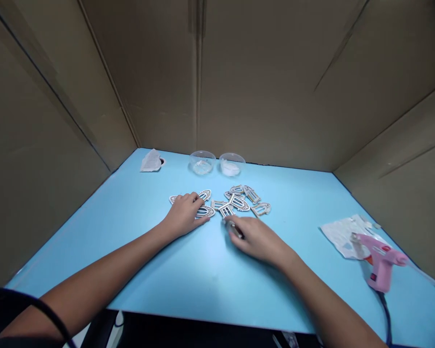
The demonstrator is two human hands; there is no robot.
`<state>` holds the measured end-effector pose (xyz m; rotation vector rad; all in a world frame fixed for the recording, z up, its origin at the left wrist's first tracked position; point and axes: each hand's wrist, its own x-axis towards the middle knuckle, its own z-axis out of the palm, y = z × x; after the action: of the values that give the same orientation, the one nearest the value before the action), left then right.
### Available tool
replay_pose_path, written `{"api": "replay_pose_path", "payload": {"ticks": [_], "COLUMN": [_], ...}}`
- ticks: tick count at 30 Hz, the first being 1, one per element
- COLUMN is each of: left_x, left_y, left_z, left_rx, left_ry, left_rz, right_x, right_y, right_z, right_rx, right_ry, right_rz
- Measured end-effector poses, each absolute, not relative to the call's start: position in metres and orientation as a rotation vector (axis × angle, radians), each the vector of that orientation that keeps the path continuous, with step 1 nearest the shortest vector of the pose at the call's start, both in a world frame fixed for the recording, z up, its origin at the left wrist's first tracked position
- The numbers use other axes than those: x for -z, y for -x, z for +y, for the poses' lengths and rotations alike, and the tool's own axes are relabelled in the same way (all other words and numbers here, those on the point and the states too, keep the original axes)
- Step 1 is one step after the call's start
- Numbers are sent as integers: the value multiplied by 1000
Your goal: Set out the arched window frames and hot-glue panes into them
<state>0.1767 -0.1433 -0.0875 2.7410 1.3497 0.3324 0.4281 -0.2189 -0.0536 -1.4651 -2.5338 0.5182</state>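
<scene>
My left hand (183,215) lies over several flat arched window-shaped ornaments, its thumb apart from its fingers. Out from under it show one arched piece (205,211) by the thumb and another (205,195) beyond the fingertips. Slightly blurred, my right hand (255,237) pinches a small arched window ornament (235,229) between thumb and fingers, just above the table. Beyond it is a loose, overlapping heap of similar pieces, among them a scrolled arch (239,203) and a paler arch (261,209) at the right end.
Two clear plastic bowls (202,163) with whitish contents stand at the back. White paper (151,160) lies back left on the blue table (159,285). At right, a pink glue gun (381,261) with a cord rests by a crumpled white sheet (342,234). Cardboard walls (268,87) enclose the table.
</scene>
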Motion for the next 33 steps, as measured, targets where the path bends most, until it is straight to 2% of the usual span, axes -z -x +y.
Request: {"api": "replay_pose_path", "payload": {"ticks": [3,9,13,17,22,25,28,33], "left_x": [85,88,96,101,107,110,107,99], "left_y": [-179,-188,-195,-200,-200,-200,-203,-212], "left_z": [-146,-170,-183,-180,-169,-166,-170,-182], "left_rx": [-311,-263,-270,-333,-461,-502,-490,-387], "left_ry": [-2767,-2802,-2739,-2584,-2601,-2664,-2761,-2889], "left_rz": [1293,1177,1174,1136,743,559,538,554], "right_x": [51,61,70,76,72,61,47,41], "right_y": [-418,-424,-426,-424,-441,-463,-483,-493], "right_z": [-222,-207,-203,-204,-199,-192,-189,-197], "right_rx": [-603,-336,-193,-205,-276,-245,-411,-751], "right_ry": [1531,1956,1953,1933,1784,1953,2075,1926], "right_rz": [-2593,-2515,-2554,-2549,-2565,-2374,-2244,-2354]}}
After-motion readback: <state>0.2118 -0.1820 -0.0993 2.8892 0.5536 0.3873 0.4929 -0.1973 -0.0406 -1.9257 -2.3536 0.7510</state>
